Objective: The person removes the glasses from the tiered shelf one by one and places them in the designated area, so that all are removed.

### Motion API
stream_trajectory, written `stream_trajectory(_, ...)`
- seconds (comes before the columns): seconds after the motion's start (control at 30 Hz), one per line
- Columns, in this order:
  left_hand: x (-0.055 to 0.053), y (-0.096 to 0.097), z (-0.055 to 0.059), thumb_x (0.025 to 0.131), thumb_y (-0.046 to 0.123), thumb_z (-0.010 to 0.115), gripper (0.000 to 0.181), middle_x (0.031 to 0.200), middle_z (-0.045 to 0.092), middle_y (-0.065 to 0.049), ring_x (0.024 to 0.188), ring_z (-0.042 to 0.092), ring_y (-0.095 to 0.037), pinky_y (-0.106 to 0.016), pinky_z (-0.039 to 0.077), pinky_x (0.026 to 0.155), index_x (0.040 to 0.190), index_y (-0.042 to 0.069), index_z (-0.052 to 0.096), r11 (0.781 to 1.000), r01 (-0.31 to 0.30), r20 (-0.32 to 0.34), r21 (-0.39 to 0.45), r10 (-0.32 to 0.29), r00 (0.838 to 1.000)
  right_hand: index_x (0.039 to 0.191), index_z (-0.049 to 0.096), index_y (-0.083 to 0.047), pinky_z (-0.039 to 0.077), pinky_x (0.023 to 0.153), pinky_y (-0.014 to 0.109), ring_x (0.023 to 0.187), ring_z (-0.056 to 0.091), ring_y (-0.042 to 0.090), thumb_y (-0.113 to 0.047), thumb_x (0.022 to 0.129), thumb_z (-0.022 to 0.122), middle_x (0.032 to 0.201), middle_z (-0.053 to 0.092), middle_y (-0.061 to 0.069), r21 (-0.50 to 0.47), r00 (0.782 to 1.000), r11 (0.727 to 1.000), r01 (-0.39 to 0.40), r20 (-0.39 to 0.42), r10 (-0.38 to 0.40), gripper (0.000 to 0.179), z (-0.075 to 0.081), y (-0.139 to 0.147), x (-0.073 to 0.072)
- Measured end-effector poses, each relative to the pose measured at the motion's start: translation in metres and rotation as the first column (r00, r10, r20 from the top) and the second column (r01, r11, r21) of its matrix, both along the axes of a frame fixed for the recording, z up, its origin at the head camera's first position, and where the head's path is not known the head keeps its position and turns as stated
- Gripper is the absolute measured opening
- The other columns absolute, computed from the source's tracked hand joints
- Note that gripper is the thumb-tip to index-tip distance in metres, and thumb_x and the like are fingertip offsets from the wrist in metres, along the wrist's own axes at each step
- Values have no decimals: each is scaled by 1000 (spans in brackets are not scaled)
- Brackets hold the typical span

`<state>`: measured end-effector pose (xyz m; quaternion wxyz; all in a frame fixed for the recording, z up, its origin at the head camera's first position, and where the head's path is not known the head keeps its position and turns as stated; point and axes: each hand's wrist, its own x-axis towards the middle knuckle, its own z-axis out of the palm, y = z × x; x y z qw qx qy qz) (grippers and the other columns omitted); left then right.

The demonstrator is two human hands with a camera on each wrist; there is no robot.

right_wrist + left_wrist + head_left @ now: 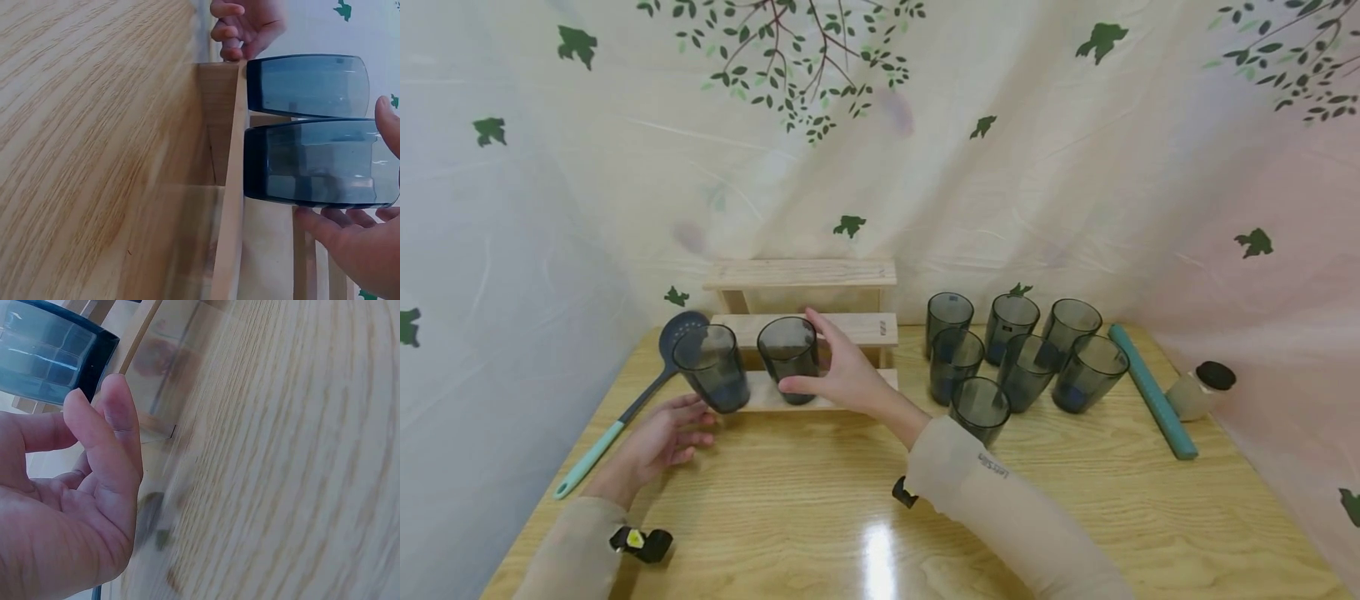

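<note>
A tiered wooden rack stands against the backdrop. Two smoky grey drinking glasses are upright on its lowest step. My right hand grips the right-hand glass, thumb on its near side and fingers along its right; in the right wrist view that glass rests its base on the wooden edge. Beside it stands the other glass, seen in the left wrist view as a blue-tinted glass. Near its base, my left hand has loosely bent fingers and holds nothing.
Several more grey glasses stand grouped right of the rack. Beyond them lie a teal rod and a jar with a black lid. A slotted skimmer with a mint handle lies at the table's left. Leaf-printed cloth encloses the table.
</note>
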<state>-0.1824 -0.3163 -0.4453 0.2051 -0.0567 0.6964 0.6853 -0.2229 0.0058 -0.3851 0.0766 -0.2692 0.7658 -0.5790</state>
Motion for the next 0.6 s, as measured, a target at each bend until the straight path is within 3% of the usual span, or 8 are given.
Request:
stream_trajectory(0.17,-1,0,-1,109,26,49,43,105,64,1,81,69,-13,-22,54,57,144,6,36,1000,-9,4,-7,9,1000,163,16,-26,53,93,29,131,50,12,-25,85,85,161,30,-9,-38,999,999,-32,14,32,104,-7,-2,-5)
stream_trajectory(0.37,0,0,-1,109,26,48,44,106,64,0,81,69,-13,-21,53,57,144,4,34,1000,-11,-2,-15,11,1000,160,26,-26,50,98,31,136,43,9,-33,86,83,153,42,-8,16,1000,1000,4,-11,-4,94,-12,-2,-7)
stream_trajectory(0.6,1,0,1,108,25,49,38,106,64,0,81,68,-12,-21,53,58,140,6,39,1000,-18,-3,-5,18,1000,159,28,-32,51,99,33,138,42,12,-34,87,82,152,41,-9,11,1000,1000,15,19,-15,91,-15,-1,-7)
